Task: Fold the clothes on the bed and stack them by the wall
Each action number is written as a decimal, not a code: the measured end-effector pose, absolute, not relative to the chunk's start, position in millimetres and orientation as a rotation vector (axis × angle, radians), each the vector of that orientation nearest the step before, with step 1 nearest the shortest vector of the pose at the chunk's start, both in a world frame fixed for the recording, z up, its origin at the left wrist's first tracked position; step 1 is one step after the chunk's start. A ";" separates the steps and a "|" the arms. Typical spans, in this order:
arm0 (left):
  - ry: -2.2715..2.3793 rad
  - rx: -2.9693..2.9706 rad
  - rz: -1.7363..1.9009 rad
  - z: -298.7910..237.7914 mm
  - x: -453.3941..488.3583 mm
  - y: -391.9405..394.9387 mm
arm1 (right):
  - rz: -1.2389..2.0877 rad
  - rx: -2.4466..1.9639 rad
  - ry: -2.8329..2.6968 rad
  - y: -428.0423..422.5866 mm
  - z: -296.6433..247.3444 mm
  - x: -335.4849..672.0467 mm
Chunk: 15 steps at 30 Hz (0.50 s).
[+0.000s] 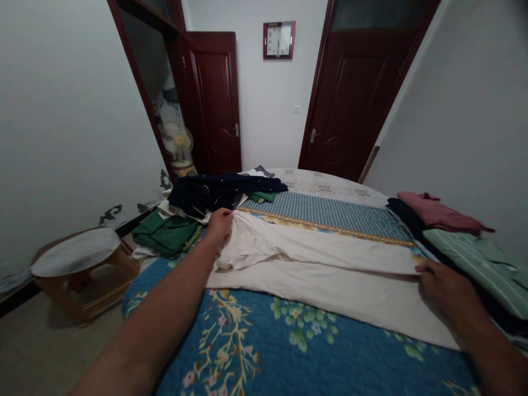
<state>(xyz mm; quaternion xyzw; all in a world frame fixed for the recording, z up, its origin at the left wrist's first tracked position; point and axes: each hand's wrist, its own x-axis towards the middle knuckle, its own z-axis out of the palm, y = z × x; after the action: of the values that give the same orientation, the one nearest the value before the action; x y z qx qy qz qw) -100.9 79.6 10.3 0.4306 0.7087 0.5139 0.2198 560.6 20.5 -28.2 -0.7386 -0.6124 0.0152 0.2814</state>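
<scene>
A pair of cream trousers [330, 269] lies stretched sideways across a blue floral cover [276, 330], one leg partly over the other. My left hand [221, 224] pinches the bunched waist end at the left. At the other end, my right hand [443, 286] grips the hem of the upper leg, with the lower leg lying flat beneath it. Just beyond my left hand is a heap with a navy garment [206, 193] and a green garment [167, 234]. Folded clothes, among them a light green striped shirt [474, 258], lie by my right hand.
A folded pink garment [441, 212] tops the right-hand pile. A wooden stool [78, 258] stands left of the covered surface. Behind are a fan [178, 140], two dark red doors [212, 99] and a wall clock [279, 40]. White walls rise on both sides.
</scene>
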 end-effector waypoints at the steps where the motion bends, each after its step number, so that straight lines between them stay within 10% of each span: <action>1: 1.959 1.138 1.447 8.5 -106.0 79.9 | 0.038 -1.987 -1.641 21.8 -29.8 563.4; 15: 1.690 1.238 1.326 2.6 -127.6 79.8 | -0.073 -2.004 -1.845 9.1 -6.0 543.4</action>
<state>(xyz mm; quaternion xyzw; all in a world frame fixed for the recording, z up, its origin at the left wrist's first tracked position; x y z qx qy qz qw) -127.6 79.8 2.6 0.4722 0.6446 0.5058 0.3252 543.4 9.1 -6.0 -0.7194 -0.6625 -0.0260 0.2070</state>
